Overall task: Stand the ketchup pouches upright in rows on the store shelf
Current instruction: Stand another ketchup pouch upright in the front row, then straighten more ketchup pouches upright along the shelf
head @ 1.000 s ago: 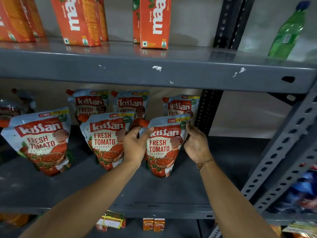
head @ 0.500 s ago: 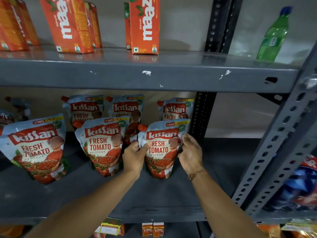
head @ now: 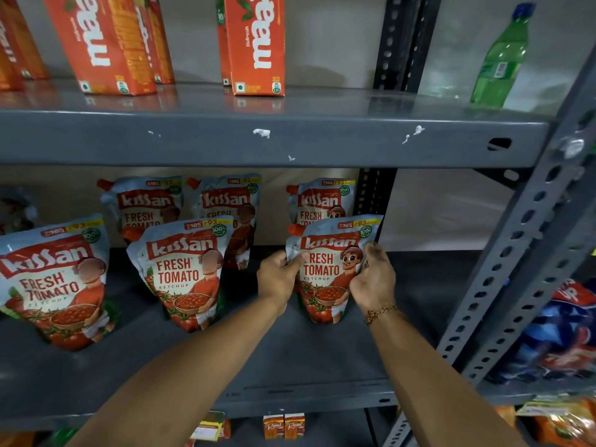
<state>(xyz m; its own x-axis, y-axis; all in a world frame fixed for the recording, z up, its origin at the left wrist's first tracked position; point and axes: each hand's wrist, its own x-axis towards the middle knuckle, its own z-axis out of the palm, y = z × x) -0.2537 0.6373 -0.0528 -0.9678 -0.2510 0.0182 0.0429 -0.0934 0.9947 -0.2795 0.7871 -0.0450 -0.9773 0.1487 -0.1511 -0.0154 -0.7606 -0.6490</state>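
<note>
Both hands are closed around one ketchup pouch [head: 329, 269] at the front of the grey shelf [head: 290, 359]: the left hand [head: 279, 280] grips its left edge with the thumb laid across the printed face, and the right hand [head: 374, 279] cups its right edge with the fingers curled around toward the back. The pouch stands on its base between the two palms, roughly upright and leaning back a little, so it looks placed but not yet let go. Directly beyond the hands, a back-row pouch [head: 322, 201] stands behind it, its lower half hidden. To the left of the left hand, a second front pouch [head: 185, 272] stands with a slight tilt, and behind that one are two more back-row pouches [head: 145, 204] [head: 227, 201]. Further left again, a large near pouch [head: 54, 285] leans noticeably and sits forward of the others, so it probably needs straightening into line. At the far left edge something dim and blurred sits at the back; it may be another pouch, but that cannot be told. To the right of the right hand the shelf shows bare up to the slotted upright [head: 516, 253]. By this reckoning two rows of three are largely formed, with the held pouch still to be released and the leftmost one to be squared up.
</note>
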